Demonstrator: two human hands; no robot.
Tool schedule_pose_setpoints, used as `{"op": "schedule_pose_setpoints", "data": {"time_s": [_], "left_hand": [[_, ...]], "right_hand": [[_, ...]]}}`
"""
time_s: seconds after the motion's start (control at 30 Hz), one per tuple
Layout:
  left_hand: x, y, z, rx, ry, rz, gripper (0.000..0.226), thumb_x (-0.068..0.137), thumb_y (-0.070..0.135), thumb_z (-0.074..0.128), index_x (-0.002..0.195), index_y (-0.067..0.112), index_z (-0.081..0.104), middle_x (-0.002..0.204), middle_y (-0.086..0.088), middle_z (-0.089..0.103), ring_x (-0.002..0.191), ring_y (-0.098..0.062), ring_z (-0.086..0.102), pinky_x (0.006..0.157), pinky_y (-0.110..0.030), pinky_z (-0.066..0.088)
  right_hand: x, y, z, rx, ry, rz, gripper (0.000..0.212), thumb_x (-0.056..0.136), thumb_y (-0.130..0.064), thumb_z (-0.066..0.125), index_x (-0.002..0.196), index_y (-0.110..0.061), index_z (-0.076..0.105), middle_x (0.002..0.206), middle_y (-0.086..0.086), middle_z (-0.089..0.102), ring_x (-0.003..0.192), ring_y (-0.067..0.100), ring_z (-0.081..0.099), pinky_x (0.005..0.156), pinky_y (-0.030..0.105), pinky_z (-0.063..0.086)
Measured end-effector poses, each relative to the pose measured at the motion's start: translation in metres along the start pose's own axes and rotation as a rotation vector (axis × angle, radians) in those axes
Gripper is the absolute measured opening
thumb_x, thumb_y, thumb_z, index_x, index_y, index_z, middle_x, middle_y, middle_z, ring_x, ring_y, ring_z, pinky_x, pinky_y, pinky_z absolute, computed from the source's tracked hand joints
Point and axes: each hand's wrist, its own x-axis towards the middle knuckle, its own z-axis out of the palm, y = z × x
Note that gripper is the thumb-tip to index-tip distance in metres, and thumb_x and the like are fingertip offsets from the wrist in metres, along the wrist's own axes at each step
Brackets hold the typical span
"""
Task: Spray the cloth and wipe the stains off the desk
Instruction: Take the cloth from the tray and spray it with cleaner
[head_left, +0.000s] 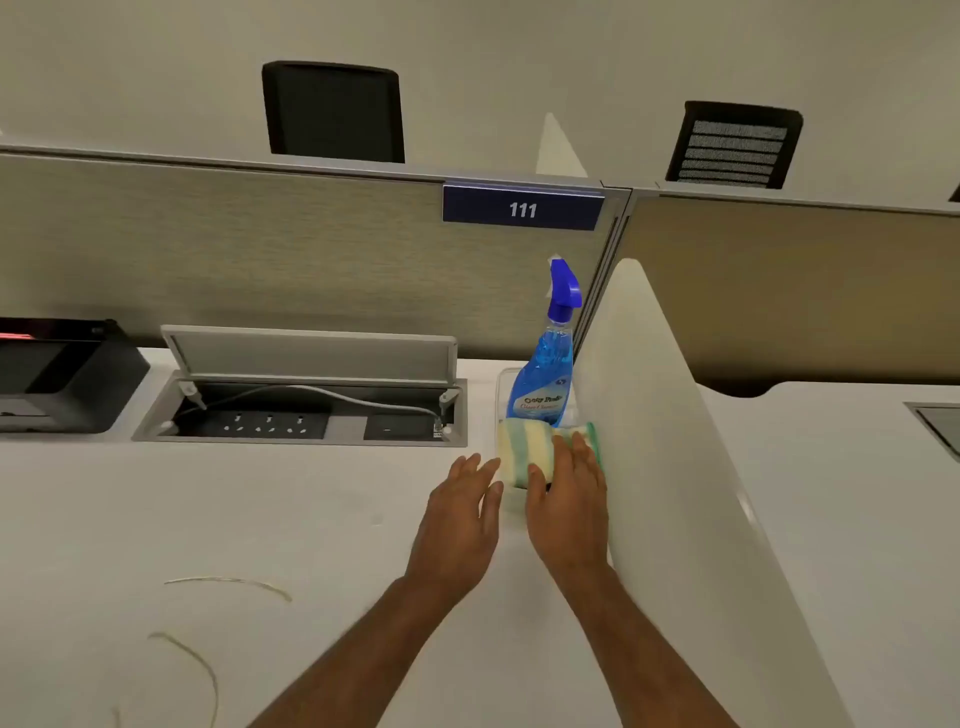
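cloth (524, 452) before spray bottle (545, 384) — cable box (306, 410) left — divider (675, 467) right

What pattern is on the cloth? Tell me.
Pale yellow with green stripes: cloth, head view.

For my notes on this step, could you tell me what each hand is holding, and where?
The right hand grips the striped cloth at its near edge. The left hand is open beside the cloth, holding nothing.

1. An open grey metal cable tray (301, 410) holds a black socket strip (260, 425) and a white cable (322, 393).
2. A blue "111" sign (522, 209) hangs on the beige fabric partition (234, 249).
3. Two black office chairs (333, 111) stand behind.
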Motion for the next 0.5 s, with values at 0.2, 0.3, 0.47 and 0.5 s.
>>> {"op": "schedule_pose_setpoints", "data": {"time_s": [0.2, 0.3, 0.47, 0.5], "left_hand": [[0.031, 0.021, 0.018, 0.227, 0.0, 0.082, 0.067, 0.099, 0.059, 0.009, 0.152, 0.029, 0.035, 0.167, 0.004, 0.022, 0.156, -0.018, 0.008, 0.118, -0.031, -0.011], [0.044, 0.024, 0.028, 0.442, -0.057, 0.009, 0.061, 0.104, 0.053, 0.016, 0.156, 0.023, 0.027, 0.17, -0.005, 0.004, 0.157, -0.024, -0.007, 0.112, -0.038, -0.02], [0.057, 0.031, 0.04, 0.561, -0.13, -0.1, 0.067, 0.103, 0.058, 0.024, 0.157, 0.018, 0.023, 0.17, -0.011, -0.001, 0.156, -0.03, -0.011, 0.123, -0.049, -0.009], [0.061, 0.031, 0.041, 0.578, -0.145, -0.118, 0.067, 0.102, 0.059, 0.024, 0.156, 0.018, 0.024, 0.17, -0.011, -0.001, 0.156, -0.031, -0.01, 0.123, -0.05, -0.007]], "right_hand": [[0.024, 0.01, 0.002, -0.044, -0.041, 0.106, 0.057, 0.101, -0.031, 0.046, 0.152, -0.012, 0.03, 0.162, 0.014, 0.027, 0.15, 0.03, 0.026, 0.123, 0.044, 0.026], [0.035, 0.012, 0.003, -0.043, -0.087, 0.15, 0.057, 0.099, -0.03, 0.046, 0.151, -0.014, 0.03, 0.16, 0.013, 0.03, 0.147, 0.031, 0.03, 0.117, 0.047, 0.035], [0.045, 0.012, 0.004, -0.02, -0.115, 0.185, 0.054, 0.099, -0.027, 0.047, 0.149, -0.016, 0.031, 0.157, 0.011, 0.034, 0.142, 0.029, 0.037, 0.11, 0.048, 0.044], [0.047, 0.012, 0.004, -0.019, -0.116, 0.189, 0.054, 0.099, -0.028, 0.048, 0.149, -0.016, 0.032, 0.155, 0.011, 0.037, 0.139, 0.029, 0.041, 0.108, 0.046, 0.045]]}}
